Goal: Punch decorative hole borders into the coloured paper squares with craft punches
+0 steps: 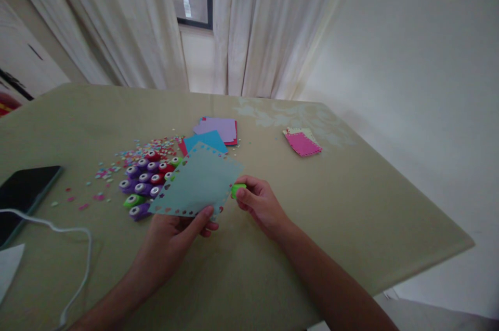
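Observation:
My left hand (179,232) grips a light blue sheet of paper (198,180) by its near edge, thumb on top and fingers beneath. Small shapes are punched along several of the sheet's edges. Between the thumb and fingers of my right hand (259,203) is a green craft punch (238,189), at the sheet's right edge. Whether the paper sits inside the punch's slot I cannot tell. Behind and left of the sheet stand several purple, red and green craft punches (142,188), some partly hidden by the paper.
Paper confetti (150,150) lies scattered left of centre. Farther back is a stack of coloured paper (218,128), with a blue sheet (206,140) in front. Punched pink and pale sheets (303,144) lie at right. A phone (27,193) and white cable (88,253) are at left.

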Motion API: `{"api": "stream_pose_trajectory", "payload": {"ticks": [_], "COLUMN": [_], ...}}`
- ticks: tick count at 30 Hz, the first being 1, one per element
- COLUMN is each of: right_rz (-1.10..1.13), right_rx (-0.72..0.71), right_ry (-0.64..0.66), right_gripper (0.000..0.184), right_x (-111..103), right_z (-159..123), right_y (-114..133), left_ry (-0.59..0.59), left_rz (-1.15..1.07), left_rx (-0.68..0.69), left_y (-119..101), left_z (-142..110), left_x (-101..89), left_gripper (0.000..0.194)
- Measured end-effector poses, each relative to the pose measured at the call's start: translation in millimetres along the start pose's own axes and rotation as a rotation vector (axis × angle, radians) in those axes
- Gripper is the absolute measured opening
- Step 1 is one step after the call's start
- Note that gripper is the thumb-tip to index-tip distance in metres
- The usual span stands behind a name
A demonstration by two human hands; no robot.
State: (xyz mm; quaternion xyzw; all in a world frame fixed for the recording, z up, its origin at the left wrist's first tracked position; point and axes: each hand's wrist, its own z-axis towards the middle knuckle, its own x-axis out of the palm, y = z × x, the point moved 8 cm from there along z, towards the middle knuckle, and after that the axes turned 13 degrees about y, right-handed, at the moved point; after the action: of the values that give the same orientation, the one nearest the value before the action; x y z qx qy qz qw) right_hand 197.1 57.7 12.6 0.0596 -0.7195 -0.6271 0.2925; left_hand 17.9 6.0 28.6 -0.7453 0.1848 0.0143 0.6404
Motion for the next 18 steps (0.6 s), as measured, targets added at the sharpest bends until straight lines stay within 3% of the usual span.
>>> {"api": "stream_pose_trajectory", "payload": {"ticks": [18], "right_rz": [-0.033], "right_rx": [-0.014], "right_ry": [0.023], "right_gripper": [0.057], "right_x": [-4.7], "right_z": [1.0], "right_y": [-3.5], "left_ry": [0.018], "left_rz": [-0.044], "left_rx": [0.02], "left_y": [-5.3], "left_z": [0.4], "left_x": [1.7], "left_gripper": [0.026]}}
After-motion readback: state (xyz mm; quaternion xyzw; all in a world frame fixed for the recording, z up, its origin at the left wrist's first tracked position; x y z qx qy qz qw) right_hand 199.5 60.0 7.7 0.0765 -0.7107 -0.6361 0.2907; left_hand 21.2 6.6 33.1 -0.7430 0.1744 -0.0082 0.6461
